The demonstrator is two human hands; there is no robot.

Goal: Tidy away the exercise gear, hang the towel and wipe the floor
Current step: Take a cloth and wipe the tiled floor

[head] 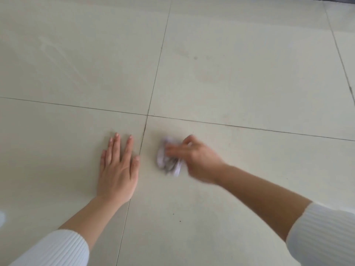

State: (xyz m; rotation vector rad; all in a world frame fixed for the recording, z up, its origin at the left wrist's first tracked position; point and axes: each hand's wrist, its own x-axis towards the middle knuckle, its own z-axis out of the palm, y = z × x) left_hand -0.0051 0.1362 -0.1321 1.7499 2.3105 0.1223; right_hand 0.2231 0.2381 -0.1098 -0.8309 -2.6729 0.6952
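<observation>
Pale tiled floor [230, 83]. The left grip [118, 169] lies flat on it, palm down, fingers straight and a little spread, holding nothing. The right grip [197, 160] is blurred, its fingers curled over a crumpled pale cloth [169, 163] that it holds against the tile. The cloth sits under the right grip's fingertips, just right of the left grip. A dark grout line [143, 139] runs between the two. White ribbed sleeves [57, 248] end mid-forearm behind both.

Left hand [117, 169] lies flat on the floor [249, 83] just left of the cloth [166, 162] grip, so that side's blocked. Ahead and right of it, open floor.
</observation>
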